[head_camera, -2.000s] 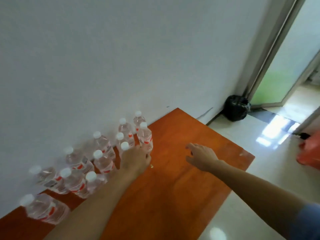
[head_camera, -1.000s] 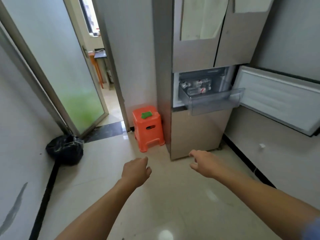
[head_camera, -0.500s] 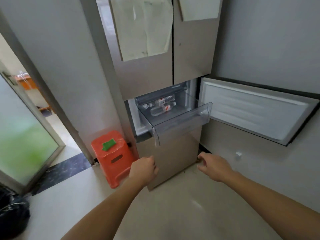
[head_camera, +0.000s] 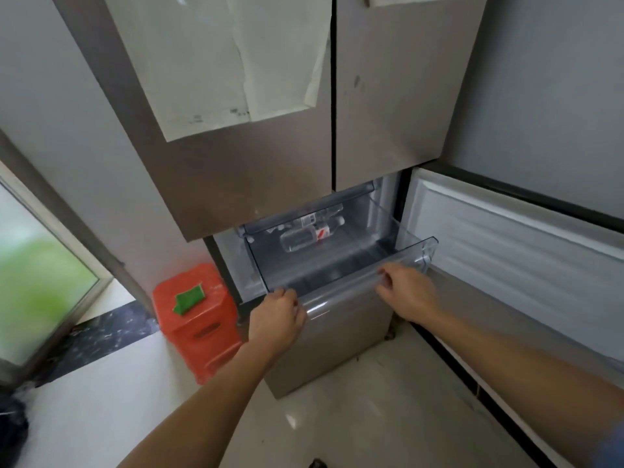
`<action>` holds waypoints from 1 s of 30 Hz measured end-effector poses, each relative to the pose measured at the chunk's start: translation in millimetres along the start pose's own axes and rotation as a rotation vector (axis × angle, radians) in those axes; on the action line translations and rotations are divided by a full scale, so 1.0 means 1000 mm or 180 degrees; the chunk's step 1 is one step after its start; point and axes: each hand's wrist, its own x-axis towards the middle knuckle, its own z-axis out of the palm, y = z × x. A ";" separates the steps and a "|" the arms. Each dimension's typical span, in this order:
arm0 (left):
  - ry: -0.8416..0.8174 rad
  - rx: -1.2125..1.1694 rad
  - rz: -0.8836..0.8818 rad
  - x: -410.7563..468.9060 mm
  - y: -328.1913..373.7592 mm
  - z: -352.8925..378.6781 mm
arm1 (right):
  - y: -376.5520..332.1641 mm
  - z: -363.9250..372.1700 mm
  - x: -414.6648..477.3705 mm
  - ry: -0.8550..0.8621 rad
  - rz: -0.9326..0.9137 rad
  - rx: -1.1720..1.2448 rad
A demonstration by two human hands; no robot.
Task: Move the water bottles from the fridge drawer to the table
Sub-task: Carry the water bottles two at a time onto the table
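Note:
The clear plastic fridge drawer (head_camera: 426, 250) stands pulled out below the steel fridge doors. Two water bottles lie on their sides at its back: one clear bottle with a red-and-white label (head_camera: 305, 236), and a second bottle (head_camera: 322, 215) behind it, partly hidden under the compartment's upper edge. The front of the drawer holds nothing. My left hand (head_camera: 277, 315) is at the drawer's front left corner with loosely curled fingers, holding nothing. My right hand (head_camera: 407, 292) is at the front rim toward the right, its fingertips at the rim and empty.
The lower fridge door (head_camera: 513, 255) hangs open to the right, close to my right arm. An orange plastic stool (head_camera: 202, 329) with a green item (head_camera: 189, 297) on top stands left of the fridge. A frosted glass door (head_camera: 37, 292) and a black bag (head_camera: 10, 430) are at the far left.
I turned from the table with its rows of bottles, crossed the floor to the fridge, and both empty hands have risen to the drawer's front rim.

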 end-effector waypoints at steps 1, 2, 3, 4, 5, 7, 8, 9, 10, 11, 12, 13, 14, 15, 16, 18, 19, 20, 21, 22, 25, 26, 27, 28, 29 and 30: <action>0.0001 0.0006 -0.0015 0.013 -0.002 0.004 | 0.001 0.002 0.015 0.0077 -0.0013 0.0008; -0.0030 -0.0002 -0.0034 0.027 -0.005 0.007 | 0.002 0.004 0.030 0.0114 -0.0025 0.0024; -0.0074 -0.0034 -0.0051 0.040 -0.007 0.012 | 0.003 0.007 0.046 0.0111 -0.0019 0.0036; -0.0122 -0.0078 -0.0079 0.052 -0.009 0.018 | 0.005 0.010 0.062 0.0090 -0.0027 0.0029; -0.0189 -0.0137 -0.0128 0.063 -0.010 0.024 | 0.007 0.013 0.079 0.0064 -0.0029 0.0014; -0.0318 -0.0298 -0.0303 0.078 -0.009 0.037 | 0.012 0.020 0.112 -0.0015 -0.0018 0.0052; -0.0369 -0.0378 -0.0413 0.083 -0.009 0.043 | 0.015 0.024 0.127 -0.0085 0.0006 0.0103; -0.0424 -0.0443 -0.0526 0.086 -0.007 0.048 | 0.018 0.030 0.144 -0.0195 0.0084 0.0177; -0.0494 -0.0480 -0.0632 0.088 -0.006 0.053 | 0.021 0.036 0.159 -0.0355 0.0196 0.0248; -0.0575 -0.0492 -0.0737 0.091 -0.006 0.056 | 0.023 0.043 0.174 -0.0517 0.0339 0.0364; -0.0651 -0.0498 -0.0846 0.094 -0.005 0.058 | 0.027 0.052 0.191 -0.0660 0.0470 0.0481; -0.0709 -0.0509 -0.0950 0.098 -0.006 0.060 | 0.033 0.064 0.209 -0.0804 0.0575 0.0570; -0.0735 -0.0513 -0.1053 0.102 -0.007 0.062 | 0.037 0.074 0.225 -0.0948 0.0628 0.0581; -0.0725 -0.0489 -0.1164 0.104 -0.008 0.065 | 0.041 0.086 0.242 -0.1027 0.0655 0.0618; -0.0675 -0.0424 -0.1281 0.105 -0.009 0.068 | 0.044 0.097 0.258 -0.1091 0.0701 0.0687; -0.0451 -0.0218 -0.1452 0.103 -0.009 0.075 | 0.049 0.116 0.284 -0.1141 0.0822 0.1063; -0.0284 -0.0112 -0.1479 0.102 -0.009 0.078 | 0.052 0.124 0.295 -0.1113 0.0896 0.1294; -0.0100 -0.0024 -0.1493 0.099 -0.008 0.081 | 0.054 0.131 0.305 -0.1097 0.0941 0.1465; 0.0072 0.0038 -0.1513 0.097 -0.007 0.083 | 0.056 0.138 0.316 -0.1081 0.0925 0.1583; 0.0224 0.0092 -0.1543 0.096 -0.006 0.084 | 0.057 0.143 0.326 -0.1074 0.0828 0.1649; 0.0470 0.0192 -0.1651 0.095 -0.002 0.086 | 0.061 0.164 0.353 -0.1207 0.0436 0.1709; 0.0493 0.0194 -0.1691 0.095 -0.001 0.087 | 0.062 0.168 0.357 -0.1283 0.0386 0.1725; 0.0493 0.0195 -0.1740 0.094 -0.001 0.087 | 0.062 0.167 0.355 -0.1346 0.0363 0.1716; 0.0474 0.0193 -0.1792 0.094 0.000 0.088 | 0.064 0.166 0.352 -0.1470 0.0317 0.1617; 0.0440 0.0190 -0.1837 0.094 0.000 0.089 | 0.068 0.167 0.349 -0.1663 0.0273 0.1487; 0.0404 0.0188 -0.1868 0.094 0.001 0.089 | 0.071 0.169 0.344 -0.1841 0.0238 0.1334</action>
